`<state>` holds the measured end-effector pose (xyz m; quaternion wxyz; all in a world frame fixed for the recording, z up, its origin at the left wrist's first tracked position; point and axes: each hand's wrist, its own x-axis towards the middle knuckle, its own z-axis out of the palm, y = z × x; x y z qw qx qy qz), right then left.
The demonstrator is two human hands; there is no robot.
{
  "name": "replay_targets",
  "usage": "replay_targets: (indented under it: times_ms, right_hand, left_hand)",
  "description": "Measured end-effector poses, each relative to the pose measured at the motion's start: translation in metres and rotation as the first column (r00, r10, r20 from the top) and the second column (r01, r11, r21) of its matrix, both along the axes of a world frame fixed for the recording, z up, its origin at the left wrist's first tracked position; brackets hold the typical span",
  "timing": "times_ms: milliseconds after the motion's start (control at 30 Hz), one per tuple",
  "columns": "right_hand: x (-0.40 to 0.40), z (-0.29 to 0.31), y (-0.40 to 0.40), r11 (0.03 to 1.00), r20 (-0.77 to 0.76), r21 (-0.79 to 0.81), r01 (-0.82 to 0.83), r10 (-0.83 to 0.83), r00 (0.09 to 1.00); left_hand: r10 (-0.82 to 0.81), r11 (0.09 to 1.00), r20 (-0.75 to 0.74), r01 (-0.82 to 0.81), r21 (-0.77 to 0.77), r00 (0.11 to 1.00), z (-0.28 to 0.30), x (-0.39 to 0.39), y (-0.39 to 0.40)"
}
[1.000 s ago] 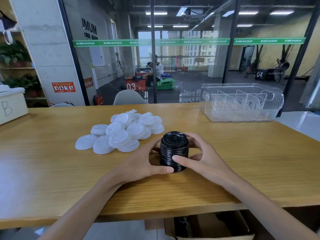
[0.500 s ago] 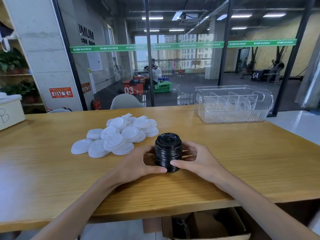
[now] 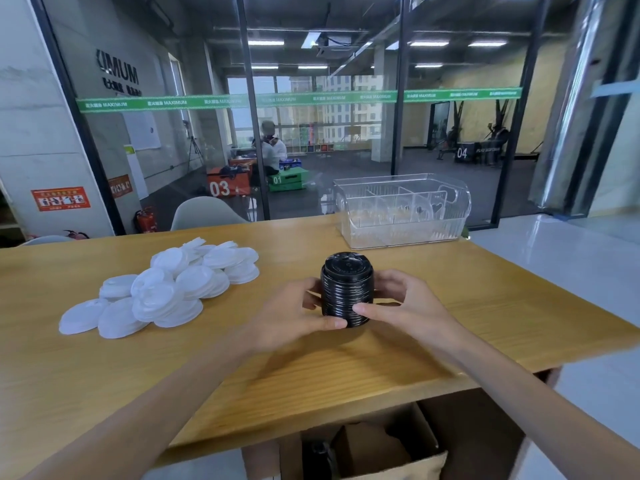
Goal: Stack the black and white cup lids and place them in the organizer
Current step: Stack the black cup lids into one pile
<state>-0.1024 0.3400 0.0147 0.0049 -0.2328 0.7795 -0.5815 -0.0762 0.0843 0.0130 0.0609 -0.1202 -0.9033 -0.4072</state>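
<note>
Just below the middle of the frame, both hands hold a stack of black lids (image 3: 347, 289) upright over the wooden table (image 3: 502, 303). The left hand (image 3: 287, 315) curls round the stack's left side, its thumb lying across the bottom edge. The right hand (image 3: 403, 306) wraps the right side, thumb pressed against the lower front and fingers bent behind. The motion blur makes it hard to tell whether the stack's base rests on the table or hangs just above it.

To the left of centre lies a loose pile of white lids (image 3: 162, 289), overlapping one another and spread flat on the table, well apart from the black stack.

In the upper right part of the table, near its far edge, stands a clear plastic organizer (image 3: 401, 211). Its see-through dividers split it into several compartments, and no lids show inside any of them.

At the bottom of the frame, under the table's near edge, sits an open cardboard box (image 3: 384, 452); a dark thing lies in it, too dim to make out.
</note>
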Motion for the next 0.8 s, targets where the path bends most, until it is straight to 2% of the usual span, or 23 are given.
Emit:
replay_targets:
  times_ms: [300, 433, 600, 800]
  right_hand:
    - [-0.022, 0.001, 0.097, 0.991, -0.022, 0.025, 0.131, -0.131, 0.991]
    - [-0.030, -0.001, 0.137, 0.980, -0.031, 0.084, 0.181, -0.179, 0.983]
    - [-0.038, -0.008, 0.178, 0.961, -0.031, 0.119, 0.250, -0.248, 0.968]
    - [-0.043, -0.007, 0.205, 0.958, -0.013, 0.172, 0.229, -0.230, 0.973]
  left_hand:
    - [-0.074, 0.996, -0.005, 0.074, 0.055, 0.997, -0.008, -0.061, 0.102]
    - [-0.121, 0.992, 0.004, 0.121, 0.036, 0.993, -0.015, -0.082, 0.145]
    - [-0.142, 0.988, -0.032, 0.140, -0.064, 0.989, -0.015, -0.096, 0.192]
    - [-0.125, 0.991, -0.014, 0.124, -0.055, 0.992, -0.017, -0.104, 0.217]
